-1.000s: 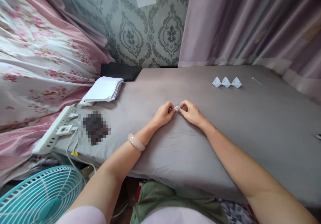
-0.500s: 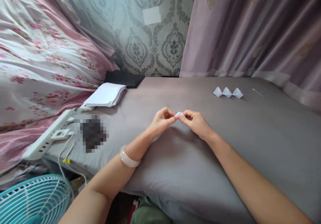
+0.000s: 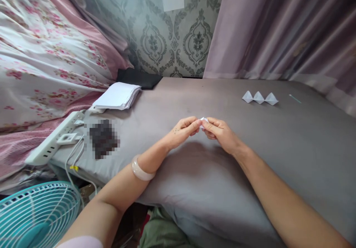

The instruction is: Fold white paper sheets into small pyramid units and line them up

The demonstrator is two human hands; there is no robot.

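Between my two hands is a small piece of folded white paper, mostly covered by thumbs and fingers. My left hand pinches its left side, thumb on top, with a pale bangle farther up the arm. On the other side my right hand grips the paper with its thumb laid across it. Both hands are held just above the grey sheet. Farther back on the right, three folded white paper shapes with pointed tops stand side by side in a row.
A stack of white paper lies at the back left, by a black flat item. A white power strip with cables runs along the left edge. A blue fan stands lower left. A thin stick lies far right.
My hands have drawn closer together around the folded paper, and the thumbs now cover more of it. The camera view has tilted down slightly.
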